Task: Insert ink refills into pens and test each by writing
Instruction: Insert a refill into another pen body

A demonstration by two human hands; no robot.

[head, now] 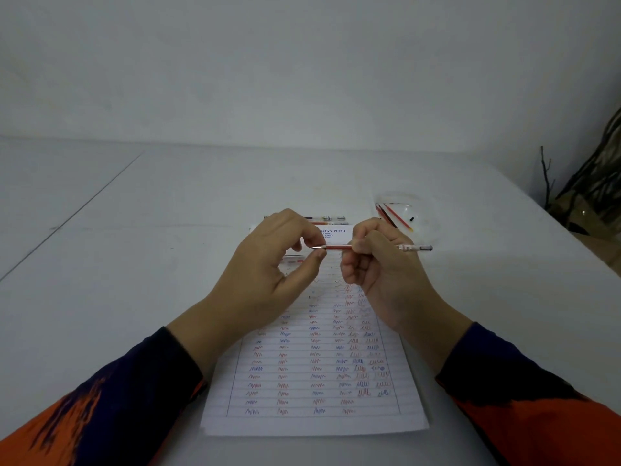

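Observation:
A clear pen with a red refill (334, 247) lies level above the lined paper (312, 371). My right hand (379, 264) grips its barrel, and the back end (418, 248) sticks out to the right. My left hand (268, 260) pinches the tip end between thumb and forefinger. The paper is covered with rows of red and blue test scribbles. More pens (327, 218) lie on the table behind my hands, partly hidden by them.
A clear round dish (426, 227) at the right holds red refills (396, 215) and a small black piece (411, 219). The white table (168, 230) meets a white wall at the back. Dark clutter (591, 183) stands past the table's right edge.

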